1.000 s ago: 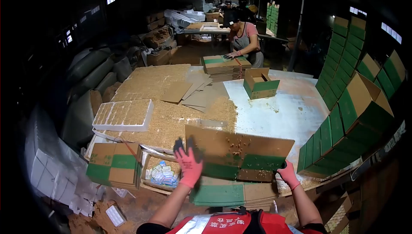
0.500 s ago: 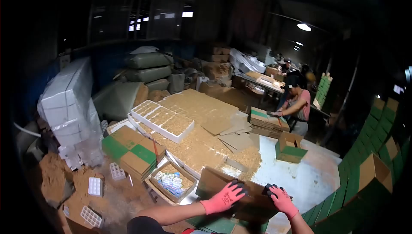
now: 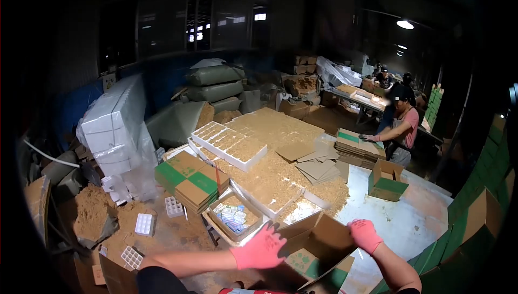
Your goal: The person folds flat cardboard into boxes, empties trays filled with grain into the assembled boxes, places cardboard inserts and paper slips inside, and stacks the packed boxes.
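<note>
In front of me stands a brown and green cardboard box with its top open, so I see its inner walls and green-printed bottom flaps. My left hand, in a pink glove with dark fingertips, is closed on the box's left edge. On the right, my gloved right hand has its fingers bent over the box's upper right edge. The near lower part of the box is cut off by the frame.
A sawdust-covered table holds a white compartment tray and cardboard sheets. To the left are stacked flat cartons and a box of packets. An open carton stands before a co-worker. Green boxes line the right.
The box has gone from nearly flat to opened out, showing its inside. My hands have moved farther apart. The view has shifted, so the surroundings appear farther right.
</note>
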Demonstrator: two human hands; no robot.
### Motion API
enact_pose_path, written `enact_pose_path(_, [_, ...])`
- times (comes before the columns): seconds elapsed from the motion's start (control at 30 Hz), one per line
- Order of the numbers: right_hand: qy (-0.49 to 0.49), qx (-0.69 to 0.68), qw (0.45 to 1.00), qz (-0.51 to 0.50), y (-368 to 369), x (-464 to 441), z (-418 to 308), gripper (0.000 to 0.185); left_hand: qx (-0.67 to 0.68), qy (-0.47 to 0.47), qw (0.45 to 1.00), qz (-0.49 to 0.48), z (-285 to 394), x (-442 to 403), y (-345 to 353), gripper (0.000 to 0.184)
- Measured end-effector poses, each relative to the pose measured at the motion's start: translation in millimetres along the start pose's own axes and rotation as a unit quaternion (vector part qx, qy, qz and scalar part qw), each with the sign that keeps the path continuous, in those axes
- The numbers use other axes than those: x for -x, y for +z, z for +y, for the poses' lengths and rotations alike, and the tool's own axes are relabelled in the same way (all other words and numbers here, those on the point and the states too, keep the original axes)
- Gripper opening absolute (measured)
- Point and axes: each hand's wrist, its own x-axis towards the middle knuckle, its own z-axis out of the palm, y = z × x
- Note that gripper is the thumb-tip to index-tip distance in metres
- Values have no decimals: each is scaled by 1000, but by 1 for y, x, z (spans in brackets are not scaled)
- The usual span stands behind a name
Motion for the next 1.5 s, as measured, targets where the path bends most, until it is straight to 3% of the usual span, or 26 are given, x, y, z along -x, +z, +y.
enact_pose_path(0.07, [-36, -12, 999, -9, -20, 15, -42, 13, 74, 17, 975, 209, 30, -20, 30, 46])
enact_pose_path(0.13, [-96, -77, 992, 29, -14, 23, -65, 20, 87, 43, 968, 232, 41, -59, 46, 46])
enact_pose_path(0.17, [-90, -104, 990, 24, -14, 31, -71, 22, 81, 75, 984, 137, 38, -74, 56, 51])
enact_pose_path(0.27, [-46, -229, 971, 54, -28, 51, -52, 30, 129, 118, 946, 273, 23, -90, 77, 54])
enact_pose_path(0.4, [87, -392, 887, 226, 18, 43, -73, 44, 58, 167, 967, 183, 0, -86, 106, 62])
enact_pose_path(0.47, [132, -354, 888, 262, 19, 22, -98, 48, 10, 185, 970, 159, -1, -90, 125, 56])
enact_pose_path(0.57, [237, -323, 879, 258, 55, -3, -127, 51, -56, 237, 969, 31, -31, -75, 47, 54])
enact_pose_path(0.6, [271, -318, 871, 258, 61, -7, -130, 51, 65, 158, 980, 105, -50, -60, -3, 54])
enact_pose_path(0.7, [300, -351, 837, 295, 65, -25, -135, 50, 139, 2, 985, 104, -98, -82, 59, 79])
enact_pose_path(0.73, [300, -367, 824, 309, 70, -27, -139, 50, 503, 88, 844, -161, -88, -81, 48, 89])
enact_pose_path(0.77, [316, -338, 819, 338, 74, -29, -140, 48, 307, 100, 943, -86, -48, -75, 60, 89])
enact_pose_path(0.8, [341, -377, 782, 361, 70, -28, -137, 48, 93, 109, 990, -3, -19, -65, 80, 90])
enact_pose_path(0.87, [404, -405, 692, 440, 49, -15, -145, 48, 193, 124, 971, 68, -37, -71, 113, 89])
enact_pose_path(0.97, [553, -462, 584, 374, 113, 4, -194, 45, 374, 77, 922, 61, -120, -85, 113, 89])
enact_pose_path(1.0, [540, -692, 426, 219, 117, 11, -213, 47, 503, 45, 863, 30, -150, -99, 145, 82])
enact_pose_path(1.03, [409, -577, 676, 208, 186, 19, -227, 46, 544, 48, 835, 67, -168, -97, 151, 71])
enact_pose_path(1.07, [235, -410, 863, 176, 250, 29, -232, 45, 492, 115, 856, 112, -178, -91, 157, 61])
enact_pose_path(1.1, [430, -662, 569, 229, 145, -10, -247, 53, 634, 73, 762, 108, -170, -85, 176, 58])
enact_pose_path(1.13, [390, -641, 592, 295, 58, -19, -224, 54, 754, 26, 650, 96, -159, -73, 188, 56])
enact_pose_path(1.17, [352, -616, 607, 359, 4, -27, -203, 55, 681, -71, 726, 65, -139, -61, 198, 55])
enact_pose_path(1.2, [339, -550, 699, 305, -9, -22, -182, 58, 532, -69, 840, 77, -108, -70, 288, 58])
enact_pose_path(1.27, [108, -324, 918, 204, -11, -17, -163, 60, 722, -54, 690, -10, -84, -55, 293, 58])
enact_pose_path(1.33, [-37, -319, 941, 104, 4, -12, -161, 62, 766, -156, 609, -131, -111, -26, 287, 53])
enact_pose_path(1.4, [-53, -313, 948, 15, 14, -11, -165, 66, 829, -276, 479, -79, -184, -27, 345, 34])
enact_pose_path(1.43, [-82, -364, 924, 81, 19, -11, -172, 68, 835, -278, 475, -21, -198, -32, 305, 35])
enact_pose_path(1.5, [-130, -355, 924, 64, 34, -18, -188, 66, 806, -237, 539, 62, -187, -59, 231, 39])
